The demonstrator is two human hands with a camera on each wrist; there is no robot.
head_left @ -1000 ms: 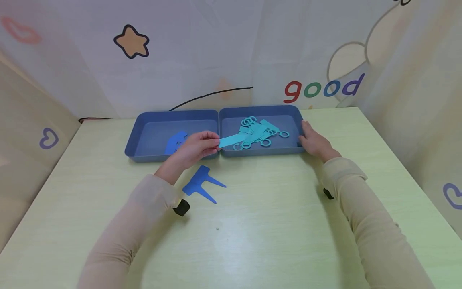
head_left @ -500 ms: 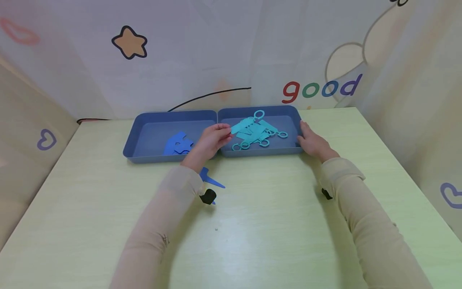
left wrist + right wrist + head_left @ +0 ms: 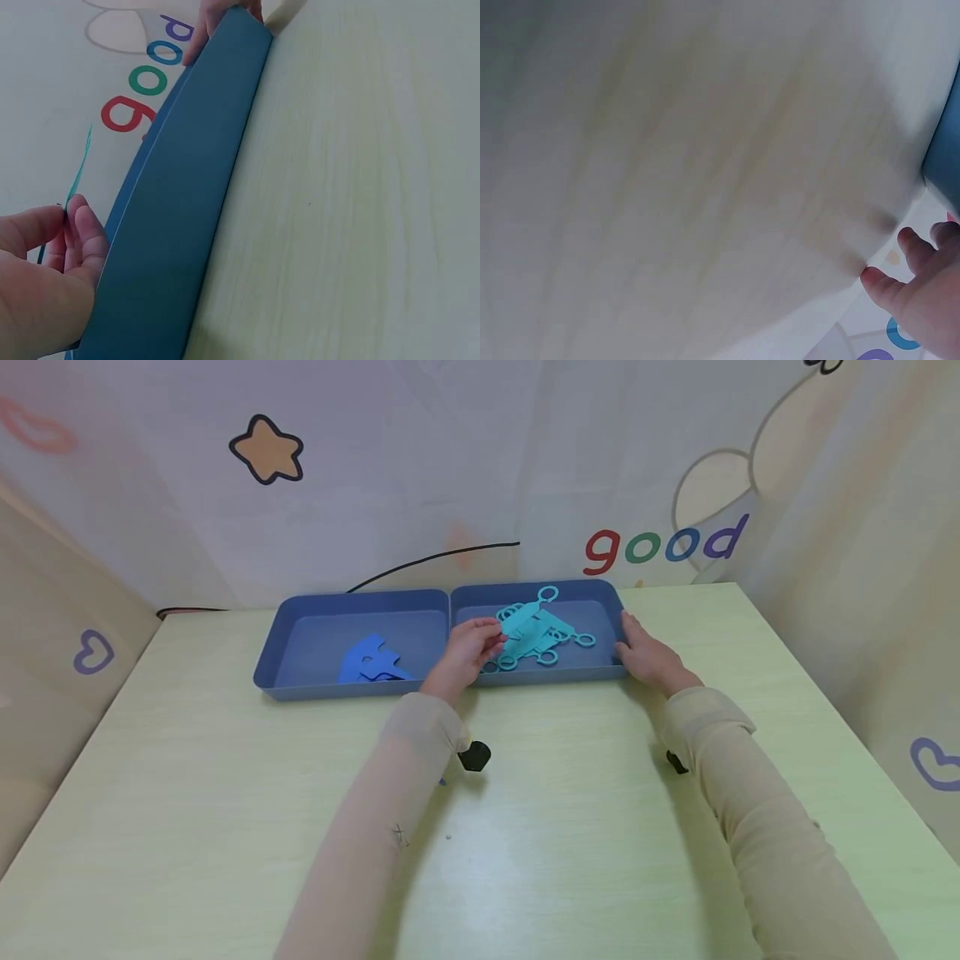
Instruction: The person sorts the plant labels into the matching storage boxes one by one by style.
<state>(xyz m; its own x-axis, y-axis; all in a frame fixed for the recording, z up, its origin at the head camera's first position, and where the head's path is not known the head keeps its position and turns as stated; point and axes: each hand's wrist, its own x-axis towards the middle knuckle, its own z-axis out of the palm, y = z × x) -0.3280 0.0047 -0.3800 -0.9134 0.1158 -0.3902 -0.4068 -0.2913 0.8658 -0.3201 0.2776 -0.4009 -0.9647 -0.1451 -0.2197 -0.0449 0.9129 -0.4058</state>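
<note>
My left hand (image 3: 472, 652) is over the near left part of the right blue tray (image 3: 570, 676), pinching a flat teal tag with a ring end (image 3: 525, 617). In the left wrist view this tag (image 3: 79, 172) shows edge-on between thumb and fingertips. Below it, several similar teal ring tags (image 3: 543, 633) lie piled in that tray. My right hand (image 3: 651, 655) rests at the tray's right end, its thumb near the front corner. The right wrist view shows loosely extended fingers (image 3: 885, 289) close to the tabletop.
The left blue tray (image 3: 315, 643) adjoins the right one and holds several flat blue pieces (image 3: 371, 662). On the table, the blue T-shaped tags are almost wholly hidden by my left sleeve (image 3: 397, 785). A printed curtain (image 3: 390, 485) hangs behind.
My left hand has moved right with the teal tag, from the divide between the trays to over the pile. The tag's ring end swung up and outward. My right hand stays put.
</note>
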